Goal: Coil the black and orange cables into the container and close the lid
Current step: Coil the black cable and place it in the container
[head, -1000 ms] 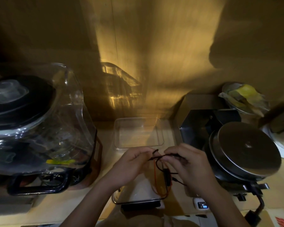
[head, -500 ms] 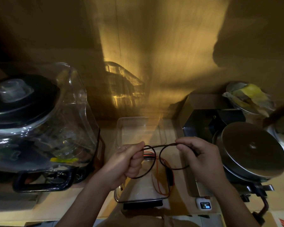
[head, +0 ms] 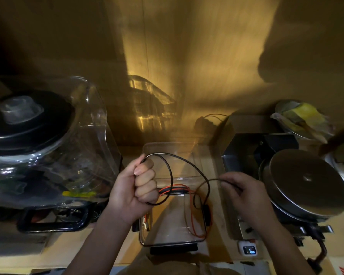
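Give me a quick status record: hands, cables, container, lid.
left hand: fist closed on black cable, holding a loop
right hand: fingers pinching the same cable further along
orange cable: partly inside container
container: clear, open, below the hands
lid: clear, lying behind container, not on
coiling: unfinished

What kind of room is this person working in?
Probably a kitchen counter, dimly lit. A blender jug with a black lid stands at left, a round steel pan lid at right, and a clear container between them.
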{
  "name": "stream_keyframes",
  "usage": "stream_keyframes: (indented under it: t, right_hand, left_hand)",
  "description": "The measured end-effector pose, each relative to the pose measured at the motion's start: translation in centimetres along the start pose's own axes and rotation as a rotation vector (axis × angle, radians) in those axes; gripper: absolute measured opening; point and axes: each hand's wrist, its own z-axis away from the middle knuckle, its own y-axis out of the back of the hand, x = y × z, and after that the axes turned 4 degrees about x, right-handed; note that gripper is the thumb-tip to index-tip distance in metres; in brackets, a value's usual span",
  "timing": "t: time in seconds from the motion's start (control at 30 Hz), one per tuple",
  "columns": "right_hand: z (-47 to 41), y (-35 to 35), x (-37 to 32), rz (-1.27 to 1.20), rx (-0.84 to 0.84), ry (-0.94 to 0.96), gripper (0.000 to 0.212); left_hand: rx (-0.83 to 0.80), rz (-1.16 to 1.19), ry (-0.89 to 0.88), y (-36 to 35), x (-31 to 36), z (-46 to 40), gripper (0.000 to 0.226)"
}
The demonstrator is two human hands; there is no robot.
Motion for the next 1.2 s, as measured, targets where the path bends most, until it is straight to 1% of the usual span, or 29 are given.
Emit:
stream_keyframes:
  t: [0.07, 0.13, 0.2, 0.27, 0.3, 0.4, 0.47, 0.57, 0.67, 0.8, 0.9, 0.97, 1.0, 1.07, 1.13, 1.2]
  right_hand:
    - [0.2, -0.3, 0.3, 0.135, -0.060, 0.017, 0.010]
    - [0.3, -0.6, 0.5, 0.193, -0.100, 0.032, 0.005]
    - [0.4, -0.8, 0.5, 0.178, -0.105, 0.056, 0.005]
    - [0.5, -0.8, 0.4, 0.092, -0.087, 0.054, 0.009]
    - [0.5, -0.8, 0.3, 0.036, -0.081, 0.045, 0.008]
    - [0.6, -1.1, -0.1, -0.057, -0.057, 0.041, 0.012]
    - [0.7, -1.3, -0.2, -0.085, -0.023, 0.037, 0.014]
    - [0.7, -1.7, -0.4, -0.093, -0.008, 0.012, 0.017]
    - [0.6, -1.8, -0.2, -0.076, -0.023, 0.035, 0.020]
    - [0.7, -1.5, 0.1, -0.033, -0.003, 0.074, 0.036]
    - [0.6, -1.3, 0.3, 0.001, 0.022, 0.082, 0.037]
    - [0.6, -1.1, 0.2, 0.007, 0.044, 0.075, 0.034]
    - [0.6, -1.0, 0.0, 0.000, 0.056, 0.062, 0.028]
    - [0.7, -0.8, -0.2, -0.018, 0.087, 0.026, 0.007]
    - [0.7, -0.6, -0.1, -0.028, 0.112, 0.017, 0.009]
    - [0.7, -0.4, 0.2, -0.036, 0.098, 0.041, 0.010]
  left_hand:
    - [0.007, 0.022, -0.041, 0.0, 0.2, 0.0, 0.040]
    - [0.036, 0.029, -0.097, 0.2, 0.4, 0.0, 0.039]
    - [0.069, 0.033, -0.149, 0.6, 0.5, 0.2, 0.037]
    - [0.103, 0.046, -0.204, 0.5, 0.5, 0.2, 0.037]
    - [0.153, 0.051, -0.243, 0.3, 0.4, 0.1, 0.038]
    - [0.403, 0.016, -0.401, -0.5, 0.2, 0.0, 0.041]
    - [0.458, 0.015, -0.447, -0.9, 0.0, -0.1, 0.042]
    - [0.478, 0.011, -0.459, -0.9, 0.1, -0.3, 0.043]
    - [0.490, -0.009, -0.482, -0.8, 0.2, -0.4, 0.041]
    - [0.492, -0.031, -0.510, -0.6, 0.1, -0.6, 0.038]
    - [0.494, -0.064, -0.530, -0.6, 0.0, -0.7, 0.039]
    - [0.507, -0.108, -0.559, -0.7, -0.1, -0.7, 0.036]
    - [0.523, -0.137, -0.579, -0.8, -0.1, -0.8, 0.035]
    - [0.545, -0.181, -0.620, -0.9, -0.1, -0.9, 0.033]
    - [0.538, -0.191, -0.649, -1.0, -0.1, -0.9, 0.035]
    - [0.539, -0.205, -0.666, -1.2, -0.2, -1.0, 0.036]
